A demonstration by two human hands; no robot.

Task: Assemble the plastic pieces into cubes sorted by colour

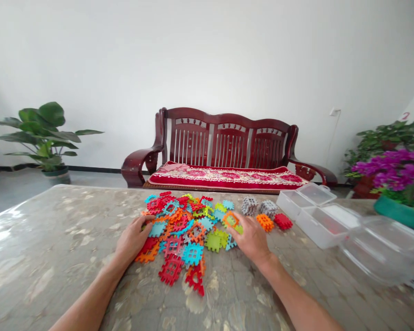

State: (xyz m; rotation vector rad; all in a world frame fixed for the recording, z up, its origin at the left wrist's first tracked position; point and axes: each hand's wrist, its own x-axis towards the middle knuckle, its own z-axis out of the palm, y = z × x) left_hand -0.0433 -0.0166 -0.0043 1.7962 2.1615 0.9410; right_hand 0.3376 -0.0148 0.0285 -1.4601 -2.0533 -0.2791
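A heap of flat plastic interlocking building pieces in red, orange, blue, green and grey lies on the table. At its left edge, my left hand (134, 236) rests with a gap between thumb and fingers, its fingertips beside a light blue square piece (158, 228). My right hand (252, 236) is at the heap's right side, thumb and fingers closed on an orange square frame piece (230, 219). Green pieces (213, 242) lie just left of that hand. Nearest to me are a red window piece (170, 270) and a bright blue one (192, 253).
Grey stacks (250, 206), an orange stack (265, 223) and a red stack (283, 221) stand right of the heap. Beyond them are clear plastic boxes (322, 227) with lids, and purple flowers (396, 172) in a teal pot. A wooden bench (227, 138) stands behind the patterned table (55, 257).
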